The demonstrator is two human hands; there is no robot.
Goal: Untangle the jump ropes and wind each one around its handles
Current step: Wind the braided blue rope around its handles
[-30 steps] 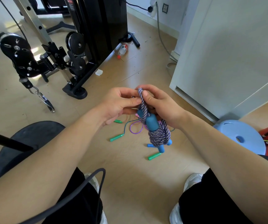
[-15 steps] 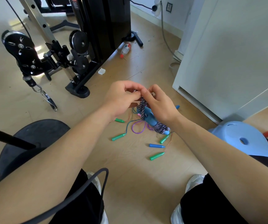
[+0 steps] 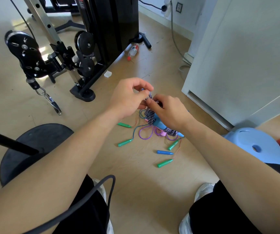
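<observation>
Held left of pale blue plastic stool (image 3: 247, 141): purple-and-white braided jump rope (image 3: 148, 114) wound on blue plastic handles (image 3: 159, 124). Bundle clasped by right hand (image 3: 169, 112); rope end pinched by left hand (image 3: 127, 98). Judgement: tuck end under a taut wrap.

bare floor (image 3: 136, 191) between knees, gym machine (image 3: 109, 31) left, stool (image 3: 247, 141) right

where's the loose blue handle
Head view: the blue handle lies on the floor right of centre, between two green handles, below the right hand.
</observation>
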